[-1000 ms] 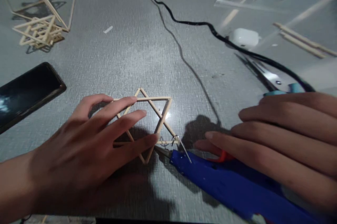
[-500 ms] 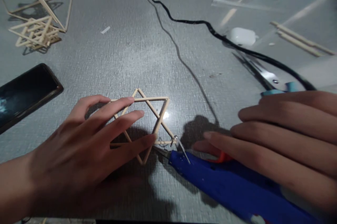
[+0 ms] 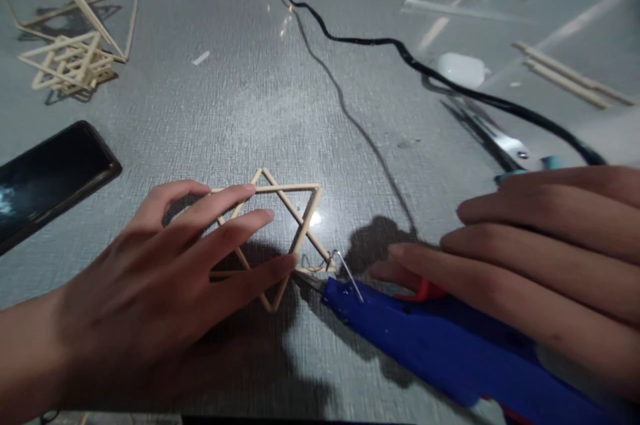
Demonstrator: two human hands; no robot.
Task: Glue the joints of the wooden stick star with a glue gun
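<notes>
Barely anything shifts since a second ago: the glue gun (image 3: 430,338) nudges its metal tip a touch closer under the star's lower right corner. Left hand (image 3: 150,292) stays spread flat, fingers pinning the stick star (image 3: 273,238) against the desk (image 3: 280,92), not clenched around it. Right hand (image 3: 530,278) lies over the glue gun with fingers stretched out, one by the orange trigger; whether it truly grips, I cannot tell. Phone (image 3: 50,178) sits off left, black cord (image 3: 400,52) trailing away.

R hand (image 3: 525,265) w/ blue glue gun (image 3: 425,338) nudged slightly up; view shifted a bit.
</notes>
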